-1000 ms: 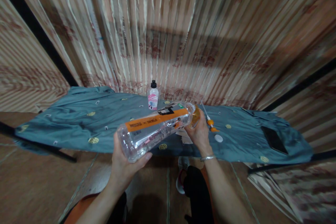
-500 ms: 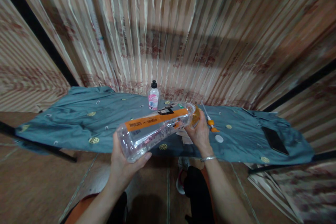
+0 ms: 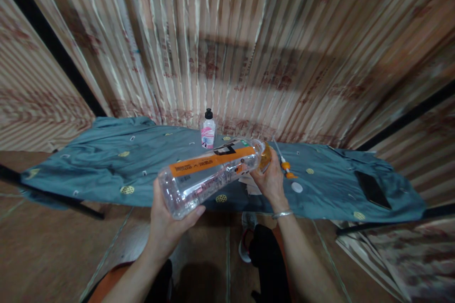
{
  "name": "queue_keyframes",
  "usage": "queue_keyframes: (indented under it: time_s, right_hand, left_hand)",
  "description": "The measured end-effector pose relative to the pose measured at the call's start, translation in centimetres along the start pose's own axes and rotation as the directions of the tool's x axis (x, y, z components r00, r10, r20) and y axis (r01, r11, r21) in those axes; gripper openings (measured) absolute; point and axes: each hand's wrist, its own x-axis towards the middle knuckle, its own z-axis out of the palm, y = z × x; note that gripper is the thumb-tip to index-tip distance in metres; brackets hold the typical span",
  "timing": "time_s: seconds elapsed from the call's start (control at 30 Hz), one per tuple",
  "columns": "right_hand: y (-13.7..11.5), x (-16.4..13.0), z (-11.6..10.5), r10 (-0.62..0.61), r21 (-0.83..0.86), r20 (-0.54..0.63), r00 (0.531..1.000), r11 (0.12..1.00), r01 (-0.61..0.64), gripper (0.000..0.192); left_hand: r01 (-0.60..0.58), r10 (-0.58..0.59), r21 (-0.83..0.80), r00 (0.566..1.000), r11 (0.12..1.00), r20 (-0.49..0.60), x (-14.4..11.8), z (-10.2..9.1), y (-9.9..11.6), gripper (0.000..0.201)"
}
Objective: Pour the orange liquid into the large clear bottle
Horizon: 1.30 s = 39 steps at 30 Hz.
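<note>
My left hand (image 3: 167, 220) grips the base of a large clear plastic bottle (image 3: 209, 173) with an orange label, tipped so its neck points away to the right. The neck meets a small amber container (image 3: 266, 156) that my right hand (image 3: 272, 180) holds just above the table. A silver bangle sits on my right wrist. Part of the amber container is hidden behind the fingers.
A table with a blue-green patterned cloth (image 3: 106, 161) spans the view. On it stand a small bottle with black cap and pink label (image 3: 208, 130), an orange-and-white pump tube (image 3: 284, 161), a white cap (image 3: 296, 187) and a dark phone (image 3: 371, 188). Striped wall panels rise behind.
</note>
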Motion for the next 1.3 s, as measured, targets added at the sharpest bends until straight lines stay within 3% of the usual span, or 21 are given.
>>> queue_keyframes:
  time_s: [0.1,0.43,0.57,0.67,0.97,1.3]
  right_hand:
    - [0.3,-0.1,0.1,-0.021,-0.001,-0.008,1.0,1.0,0.021,0.086]
    - [0.3,-0.1,0.1,-0.011,0.015,-0.016,1.0,1.0,0.011,0.087]
    - [0.2,-0.1,0.1,-0.008,0.011,-0.021,1.0,1.0,0.008,0.088]
    - [0.3,-0.1,0.1,-0.011,-0.002,-0.028,1.0,1.0,0.011,0.086]
    - [0.2,-0.2,0.1,-0.038,-0.021,-0.042,0.998,0.999,0.037,0.085]
    - [0.3,-0.2,0.1,-0.044,-0.007,-0.029,0.999,0.999,0.044,0.086]
  left_hand:
    - [0.051,-0.051,-0.033,0.999,0.998,0.001,0.1,-0.1,0.0,0.112]
    - [-0.007,0.007,-0.03,1.0,1.0,-0.001,0.4,-0.4,-0.4,0.122]
    - [-0.024,0.025,-0.01,0.991,1.0,0.134,1.1,-1.5,-1.6,0.131]
    - [-0.035,0.033,0.014,0.989,0.999,0.146,1.5,-2.2,-2.4,0.136]
    - [0.012,-0.011,-0.051,0.999,0.999,0.037,0.4,-0.6,-1.3,0.122]
    - [0.017,-0.01,-0.057,0.992,0.998,0.125,1.5,-2.5,-3.1,0.122]
